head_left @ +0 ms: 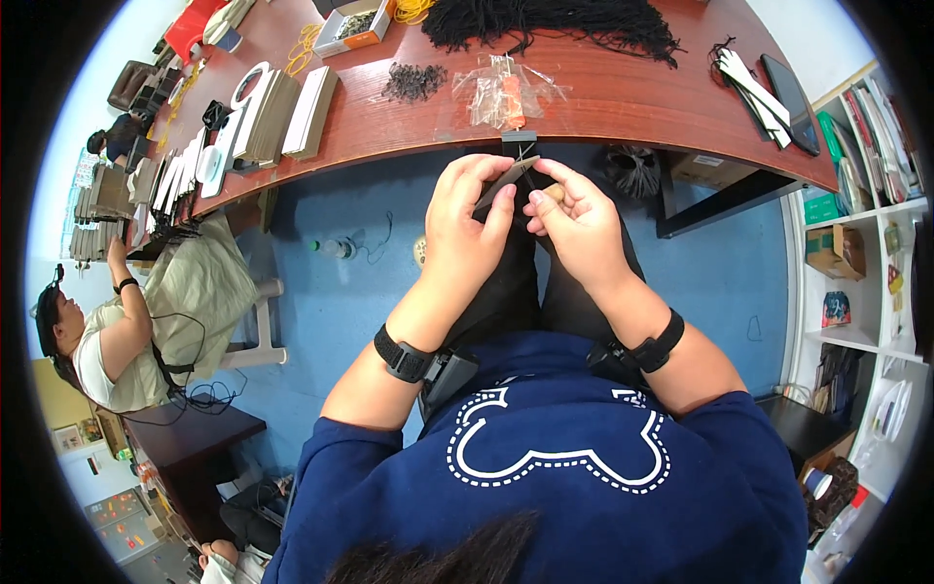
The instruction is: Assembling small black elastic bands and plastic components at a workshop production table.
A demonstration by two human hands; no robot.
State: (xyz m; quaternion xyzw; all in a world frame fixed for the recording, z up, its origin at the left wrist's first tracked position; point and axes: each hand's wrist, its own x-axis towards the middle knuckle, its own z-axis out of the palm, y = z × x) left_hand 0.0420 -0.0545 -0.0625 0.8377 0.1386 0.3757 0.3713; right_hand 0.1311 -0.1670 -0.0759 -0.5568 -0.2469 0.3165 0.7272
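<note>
In front of the table edge, my two hands meet over my lap. Pinched between the thumb and fingers of my left hand (465, 209) is a dark grey, flat folded strip (498, 187). My right hand (584, 219) is closed around a small tool with a rounded tan handle (555, 192); its thin shaft points toward the strip, and its tip is too small to make out. Just beyond my fingertips a dark clamp (519, 138) sits on the table edge. Behind it lies a crumpled clear plastic bag (486, 97) with an orange piece (513, 100).
On the red-brown table (593, 107) are a pile of small black bits (415, 82), black cords (555, 24), a box (352, 26), stacked pale card (309, 112) and white strips (754, 92). A person (107, 331) works at the left. Shelves (866, 273) stand right.
</note>
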